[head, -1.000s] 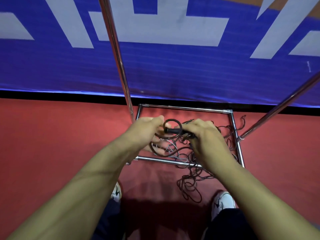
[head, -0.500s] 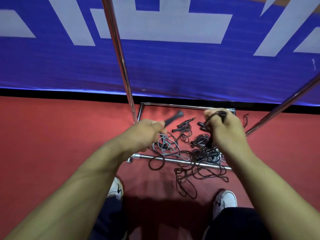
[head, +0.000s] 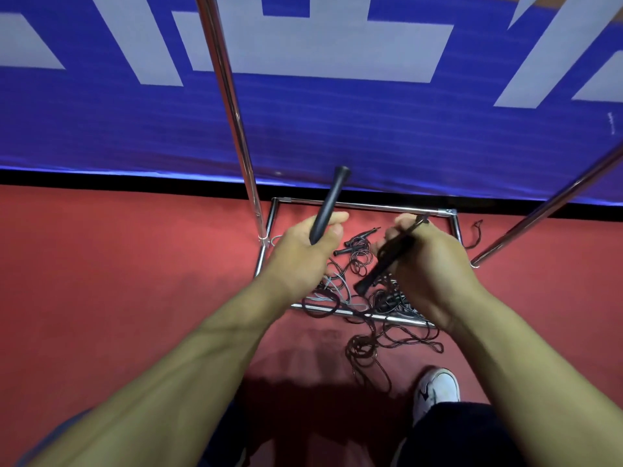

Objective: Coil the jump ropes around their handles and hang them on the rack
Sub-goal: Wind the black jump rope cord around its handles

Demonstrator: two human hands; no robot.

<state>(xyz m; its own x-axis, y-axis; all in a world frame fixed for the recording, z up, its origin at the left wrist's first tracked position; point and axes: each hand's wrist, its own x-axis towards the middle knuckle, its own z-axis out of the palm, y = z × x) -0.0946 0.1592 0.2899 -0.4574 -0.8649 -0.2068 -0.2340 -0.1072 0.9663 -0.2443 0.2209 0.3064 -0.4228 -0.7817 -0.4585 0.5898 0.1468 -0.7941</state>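
While a white shoe [head: 436,389] showed nearest, the left hand [head: 303,251] gripped one black handle [head: 328,205] and the right hand [head: 428,264] gripped another handle [head: 387,261]. Beyond, tangled jump ropes [head: 367,298] lay on the red floor [head: 118,264] across the chrome rack [head: 364,206] base, their individual cords indistinguishable and partly hidden by both hands.

Honestly nothing here reads as actual text. The blue banner [head: 337,129] behind the rack pole [head: 229,106] has big pale blocky shapes that look like cut-off parts of huge characters, but they're cropped too hard to make out. Near the banner's right edge there's a tiny vertical line of print [head: 609,123], too small to read. White shoe [head: 436,389], below the banner, has a dark mark, no legible brand.
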